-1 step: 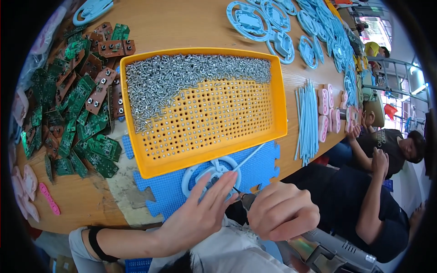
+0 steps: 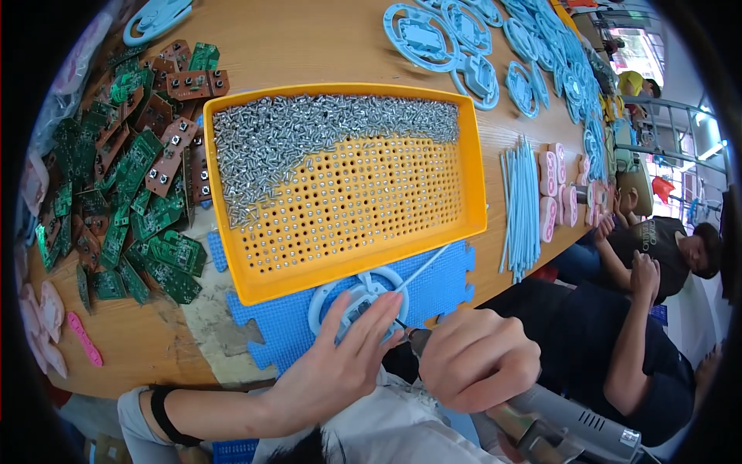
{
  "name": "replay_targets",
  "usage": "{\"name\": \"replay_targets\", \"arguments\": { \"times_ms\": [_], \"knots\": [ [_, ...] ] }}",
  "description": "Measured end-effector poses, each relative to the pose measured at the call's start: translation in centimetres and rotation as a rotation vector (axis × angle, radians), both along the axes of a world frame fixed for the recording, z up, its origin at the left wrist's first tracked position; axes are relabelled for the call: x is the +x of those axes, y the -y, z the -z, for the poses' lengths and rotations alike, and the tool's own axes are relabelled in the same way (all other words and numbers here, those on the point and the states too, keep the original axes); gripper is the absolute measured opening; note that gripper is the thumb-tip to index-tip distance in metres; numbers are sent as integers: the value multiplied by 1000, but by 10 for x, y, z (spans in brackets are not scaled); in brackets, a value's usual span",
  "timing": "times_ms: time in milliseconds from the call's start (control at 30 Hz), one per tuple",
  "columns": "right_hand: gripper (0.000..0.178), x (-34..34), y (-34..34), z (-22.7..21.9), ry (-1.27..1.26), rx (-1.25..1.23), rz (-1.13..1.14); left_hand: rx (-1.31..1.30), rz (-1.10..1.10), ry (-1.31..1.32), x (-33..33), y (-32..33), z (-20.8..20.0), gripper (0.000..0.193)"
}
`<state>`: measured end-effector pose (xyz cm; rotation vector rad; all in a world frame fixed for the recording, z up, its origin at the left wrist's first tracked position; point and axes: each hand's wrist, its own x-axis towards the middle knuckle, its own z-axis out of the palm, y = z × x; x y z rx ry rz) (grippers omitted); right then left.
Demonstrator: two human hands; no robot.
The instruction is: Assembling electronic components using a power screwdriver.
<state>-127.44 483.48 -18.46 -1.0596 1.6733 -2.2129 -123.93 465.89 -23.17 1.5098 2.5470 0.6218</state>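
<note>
A light-blue wheel-shaped plastic part (image 2: 318, 303) lies on a blue foam mat (image 2: 444, 288), partly under my left hand (image 2: 340, 359). That hand rests across it, fingers stretched out and a little apart. A thin light-blue rod (image 2: 423, 267) slants from near the fingertips toward the upper right. My right hand (image 2: 481, 362) is closed around a grey power screwdriver (image 2: 576, 417). Its dark tip reaches the wheel part's right side beside my left fingers; the exact contact point is hidden.
Directly beyond the mat stands a yellow tray (image 2: 359, 290) of small screws. Green and brown circuit boards (image 2: 151, 189) are heaped at left. Light-blue rods (image 2: 522, 213), pink parts (image 2: 549, 174) and more wheel parts (image 2: 421, 39) lie at right. Another person (image 2: 618, 348) sits at right.
The grey screwdriver's body shows more fully below my right hand, which has shifted very slightly. My left hand and the wheel part stay in place.
</note>
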Motion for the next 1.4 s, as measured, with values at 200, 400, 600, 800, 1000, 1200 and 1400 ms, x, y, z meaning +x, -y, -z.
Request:
{"name": "replay_targets", "arguments": {
  "times_ms": [200,400,600,800,1000,1200,1400],
  "knots": [
    [23,2,1,-1,56,-92,-29,-54,65,20,-5,-1,-4,37],
    [15,-26,-14,-33,-157,-102,24,-32,48,60,0,1,0,38],
    [73,-51,-10,7,-315,10,436,-87,26,62,2,-1,2,41],
    [76,-55,-11,16,-267,-7,444,-67,18,67,1,-1,3,40],
    [77,-56,-9,22,-260,-1,418,-76,27,54,0,-1,2,41],
    [79,-53,-11,26,-264,-2,312,-71,-3,42,3,0,4,41],
    [74,-38,-4,-17,-289,-20,504,-18,-7,40,2,-4,0,40]
  ]
}}
